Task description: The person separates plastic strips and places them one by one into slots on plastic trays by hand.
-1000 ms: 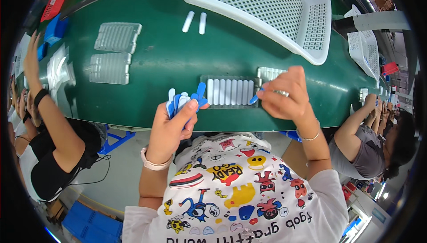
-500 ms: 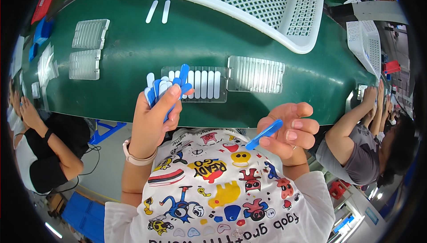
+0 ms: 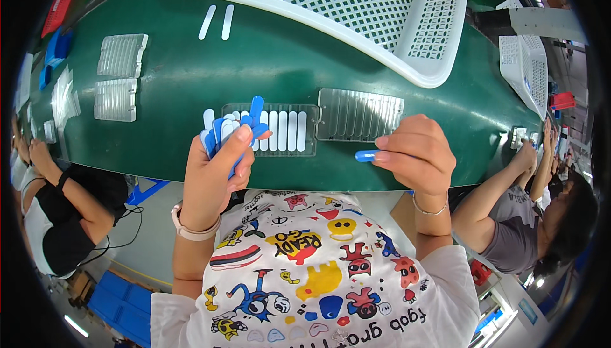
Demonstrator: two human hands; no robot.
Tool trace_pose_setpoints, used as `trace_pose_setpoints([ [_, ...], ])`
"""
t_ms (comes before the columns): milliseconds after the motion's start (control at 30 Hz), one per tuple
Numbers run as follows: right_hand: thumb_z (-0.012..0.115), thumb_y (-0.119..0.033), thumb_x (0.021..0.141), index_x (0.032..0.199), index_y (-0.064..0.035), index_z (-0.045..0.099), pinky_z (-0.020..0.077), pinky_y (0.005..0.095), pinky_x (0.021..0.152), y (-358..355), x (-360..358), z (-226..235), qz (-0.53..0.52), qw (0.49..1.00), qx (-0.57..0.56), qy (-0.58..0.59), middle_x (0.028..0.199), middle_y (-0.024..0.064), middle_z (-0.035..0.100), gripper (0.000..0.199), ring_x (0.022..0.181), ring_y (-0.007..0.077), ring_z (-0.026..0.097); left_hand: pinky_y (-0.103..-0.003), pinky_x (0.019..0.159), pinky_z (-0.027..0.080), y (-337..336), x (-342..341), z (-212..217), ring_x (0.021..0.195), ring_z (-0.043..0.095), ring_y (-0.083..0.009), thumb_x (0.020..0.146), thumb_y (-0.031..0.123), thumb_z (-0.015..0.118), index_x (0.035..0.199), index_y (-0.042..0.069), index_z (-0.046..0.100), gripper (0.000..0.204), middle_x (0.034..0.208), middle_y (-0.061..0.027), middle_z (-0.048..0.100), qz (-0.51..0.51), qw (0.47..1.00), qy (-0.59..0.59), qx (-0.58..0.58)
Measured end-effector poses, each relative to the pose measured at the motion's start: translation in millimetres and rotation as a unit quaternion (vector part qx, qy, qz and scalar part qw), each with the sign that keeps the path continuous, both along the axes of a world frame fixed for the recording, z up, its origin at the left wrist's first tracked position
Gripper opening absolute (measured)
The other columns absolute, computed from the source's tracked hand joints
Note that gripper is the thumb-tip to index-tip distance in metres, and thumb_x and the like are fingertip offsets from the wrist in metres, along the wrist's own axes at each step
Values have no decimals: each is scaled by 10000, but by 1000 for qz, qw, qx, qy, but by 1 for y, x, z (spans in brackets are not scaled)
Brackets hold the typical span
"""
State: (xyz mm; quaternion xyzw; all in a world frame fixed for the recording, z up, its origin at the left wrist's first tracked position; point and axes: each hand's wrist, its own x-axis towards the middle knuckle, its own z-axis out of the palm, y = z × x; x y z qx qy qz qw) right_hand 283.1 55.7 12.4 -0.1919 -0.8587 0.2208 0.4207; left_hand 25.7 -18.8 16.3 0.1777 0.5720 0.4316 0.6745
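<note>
My left hand (image 3: 217,173) is closed around a fanned bunch of round-ended strips (image 3: 257,107), blue and white, shaped like small nail files. Between thumb and fingers of my right hand (image 3: 420,157) is a single blue strip (image 3: 364,156), its tip pointing left. Behind the left hand lies a hinged clear plastic case, opened flat. Its left half (image 3: 311,147) holds a row of white strips (image 3: 292,131), partly covered by the bunch. The ribbed right half (image 3: 359,115) has no strips in it and lies just beyond my right hand.
A white perforated basket (image 3: 439,71) stands at the far side of the green table (image 3: 172,106). Two white strips (image 3: 227,22) lie left of it. Another clear ribbed case (image 3: 114,99) lies open farther left. People work at both sides, one arm (image 3: 490,189) close on the right.
My right hand has moved up over the table edge and turned palm down, with the blue strip now level near the case. My left hand keeps its bunch, nearly still.
</note>
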Motion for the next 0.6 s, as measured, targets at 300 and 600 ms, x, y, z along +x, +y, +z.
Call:
trace_pose_setpoints([
  [300,763,-30,625,857,-76,665,448,250,597,-14,-10,-6,-31,986,161,-31,849,-17,582,256,753,131,492,-201,348,192,0,-7,-4,358,293,-25,928,223,503,960,-70,567,301,501,13,427,7,1000,-9,-4],
  [600,721,27,662,885,-37,649,462,271,628,-7,-21,-8,-53,997,-9,-62,807,27,576,243,722,187,539,-195,349,189,4,-8,-7,358,290,-25,930,231,504,965,-63,569,303,503,15,425,7,1000,-12,-6],
])
